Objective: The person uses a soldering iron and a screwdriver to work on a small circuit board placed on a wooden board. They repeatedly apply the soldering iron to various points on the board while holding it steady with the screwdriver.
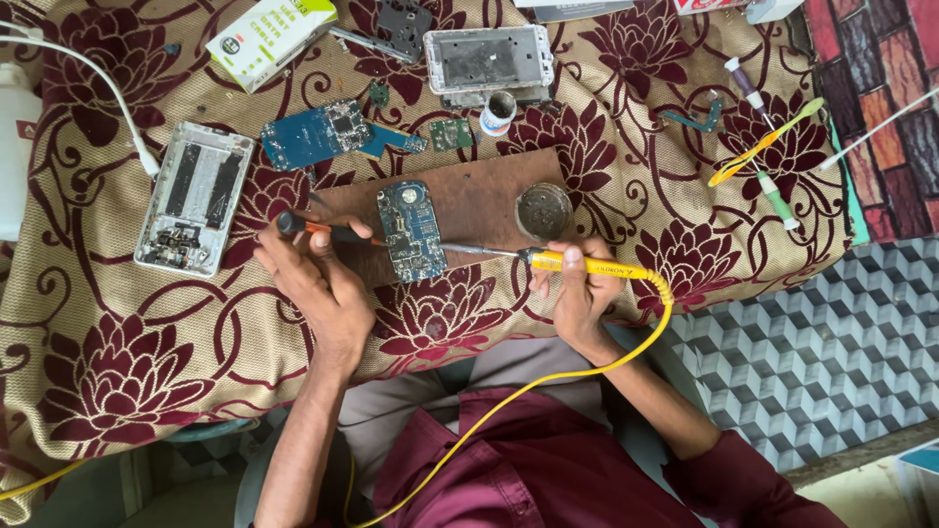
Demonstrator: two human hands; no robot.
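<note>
White-and-green rectangular cardboard box (pixel 271 37): top left on floral cloth, lying tilted, green band along one side, round dark logo at lower corner. Red-and-white package (pixel 706 5): top edge, mostly cut off. No lit screens.

Single view, head-worn camera. Looks almost straight down from above the person's lap onto the tabletop (pixel 117 372), which is covered in a floral cloth. Close range: both forearms enter from the bottom edge. The far side of the tabletop runs along the top edge. Patterned floor (pixel 812 352) shows at lower right.
</note>
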